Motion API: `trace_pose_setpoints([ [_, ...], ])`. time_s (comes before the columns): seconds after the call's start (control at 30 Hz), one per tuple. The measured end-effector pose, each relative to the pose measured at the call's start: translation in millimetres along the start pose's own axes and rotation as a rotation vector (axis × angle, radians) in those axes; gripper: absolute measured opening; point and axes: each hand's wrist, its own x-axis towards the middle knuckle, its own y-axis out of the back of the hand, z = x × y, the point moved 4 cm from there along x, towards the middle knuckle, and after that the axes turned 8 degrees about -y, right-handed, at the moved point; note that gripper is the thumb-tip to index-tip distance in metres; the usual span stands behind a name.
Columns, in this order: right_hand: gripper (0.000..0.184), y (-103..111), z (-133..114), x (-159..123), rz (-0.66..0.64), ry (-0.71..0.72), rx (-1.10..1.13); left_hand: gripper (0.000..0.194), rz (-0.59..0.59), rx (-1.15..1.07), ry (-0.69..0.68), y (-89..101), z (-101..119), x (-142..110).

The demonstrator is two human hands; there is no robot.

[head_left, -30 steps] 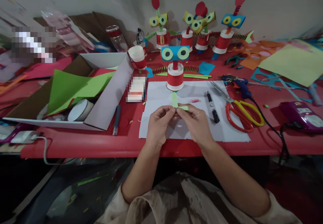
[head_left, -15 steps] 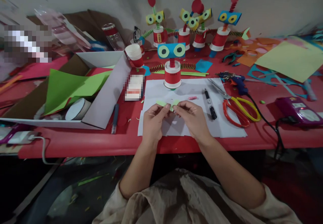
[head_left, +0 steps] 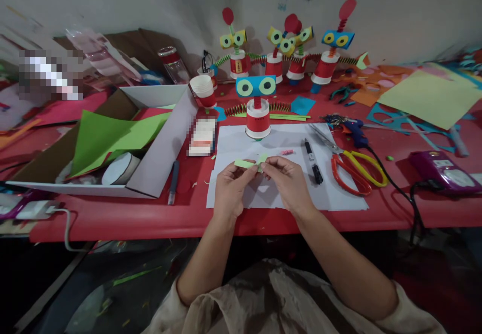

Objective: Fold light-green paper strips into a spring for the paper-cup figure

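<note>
Between my hands is a small pale green piece of folded paper (head_left: 246, 164), held just above the white paper sheets (head_left: 233, 138). My left hand (head_left: 234, 183) is closed, its thumb and fingers pinching the left part. My right hand (head_left: 286, 179) pinches the other side; the fingertips nearly meet. Just beyond stands a paper-cup robot (head_left: 257, 118) with a blue head, pale green eyes and folded paper arms. A short pink coil (head_left: 286, 151) lies near my right hand. Farther right are a black pen (head_left: 312, 160) and scissors (head_left: 354, 173) with red and yellow handles.
More cup robots (head_left: 326, 65) line the wall. A cardboard box (head_left: 161, 148) of coloured paper stands left, with a marker (head_left: 173, 183) and stacked paper cups (head_left: 203, 90) beside it. A blue glue gun (head_left: 356, 132) and a purple device (head_left: 444, 173) with cables are right.
The camera view has tilted up slightly, so the table sits lower. Both hands still pinch the green paper, and more of its left strip shows now.
</note>
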Motion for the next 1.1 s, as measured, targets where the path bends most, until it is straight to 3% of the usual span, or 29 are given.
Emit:
trace_pose_setpoints([
  [0.17,0.014,0.3,0.2,-0.2,0.001,-0.031,-0.018,0.020,-0.023,0.057,-0.017,0.0,2.3,0.3],
  [0.33,0.016,-2.7,0.1,-2.3,-0.062,-0.002,-0.045,0.015,0.026,0.025,-0.055,0.2,4.2,-1.2],
  [0.67,0.016,-2.9,-0.2,-5.9,-0.050,0.029,-0.104,0.017,0.015,-0.097,0.010,0.8,1.5,-1.8],
  [0.83,0.012,0.2,1.7,-3.4,-0.047,-0.024,0.014,0.025,0.002,-0.057,0.056,0.7,2.9,-2.4],
  [1.1,0.017,-2.3,5.2,-1.6,-0.015,-0.123,0.139,0.038,0.033,-0.015,0.006,1.2,3.5,-1.2],
])
